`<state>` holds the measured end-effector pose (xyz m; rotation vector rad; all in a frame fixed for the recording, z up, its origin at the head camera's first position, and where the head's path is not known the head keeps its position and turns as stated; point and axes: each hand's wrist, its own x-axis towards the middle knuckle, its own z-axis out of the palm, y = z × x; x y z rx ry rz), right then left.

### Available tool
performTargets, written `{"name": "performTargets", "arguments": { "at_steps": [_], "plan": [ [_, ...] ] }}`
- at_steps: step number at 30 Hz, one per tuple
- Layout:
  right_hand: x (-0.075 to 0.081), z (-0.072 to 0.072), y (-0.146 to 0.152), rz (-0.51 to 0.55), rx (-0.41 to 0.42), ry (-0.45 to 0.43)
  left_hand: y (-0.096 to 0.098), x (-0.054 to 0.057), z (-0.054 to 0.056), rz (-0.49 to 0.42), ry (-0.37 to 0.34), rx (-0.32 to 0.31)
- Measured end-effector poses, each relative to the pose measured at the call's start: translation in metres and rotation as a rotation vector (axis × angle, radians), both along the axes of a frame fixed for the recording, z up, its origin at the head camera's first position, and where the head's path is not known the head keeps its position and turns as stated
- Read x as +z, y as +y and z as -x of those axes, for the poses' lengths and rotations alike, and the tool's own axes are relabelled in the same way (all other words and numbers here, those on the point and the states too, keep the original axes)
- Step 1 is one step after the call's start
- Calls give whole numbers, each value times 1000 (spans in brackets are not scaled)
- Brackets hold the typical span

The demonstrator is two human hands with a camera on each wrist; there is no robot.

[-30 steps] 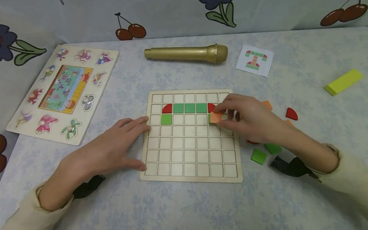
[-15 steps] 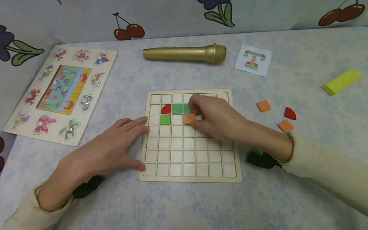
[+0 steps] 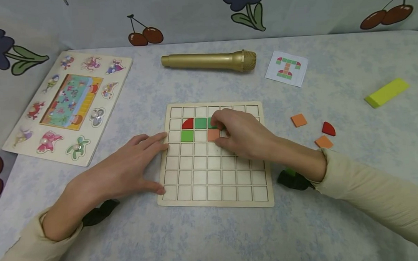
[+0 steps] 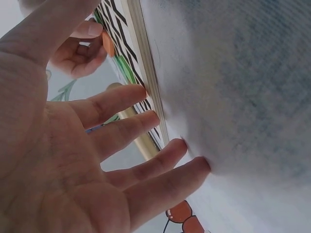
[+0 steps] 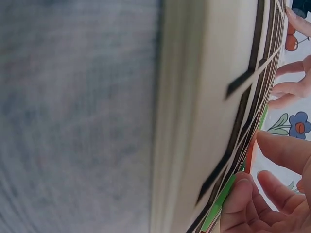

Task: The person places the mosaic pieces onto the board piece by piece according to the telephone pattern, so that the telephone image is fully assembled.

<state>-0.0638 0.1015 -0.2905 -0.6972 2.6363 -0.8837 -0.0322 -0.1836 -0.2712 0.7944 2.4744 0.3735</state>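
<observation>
A wooden grid board (image 3: 214, 176) lies at the middle of the table. My right hand (image 3: 247, 133) pinches an orange square tile (image 3: 213, 135) over a cell in its third row; the right wrist view has thumb and finger on the tile's edges (image 5: 250, 151). Along the second row sit a red quarter-round tile (image 3: 187, 124) and green squares (image 3: 200, 123), the rest of that row hidden by the hand. A light green square (image 3: 187, 136) sits below the red tile. My left hand (image 3: 124, 168) touches the board's left edge with extended fingers.
Loose to the right lie orange squares (image 3: 299, 120), a red quarter-round piece (image 3: 328, 128) and a partly hidden green piece (image 3: 291, 172). Behind the board are a gold microphone (image 3: 199, 61) and a pattern card (image 3: 287, 69). A yellow block (image 3: 387, 92) and picture puzzle (image 3: 107, 77) flank them.
My right hand has carried the orange tile leftward, from above the light green tile on the right to a cell under the middle green squares. The left hand stays at the board's edge.
</observation>
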Motion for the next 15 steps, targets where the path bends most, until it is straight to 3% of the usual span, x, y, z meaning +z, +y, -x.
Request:
{"name": "performTargets", "arguments": {
  "at_steps": [15],
  "plan": [
    [3, 1, 2, -1, 48, 44, 1, 0, -1, 0, 7, 3]
  ]
}}
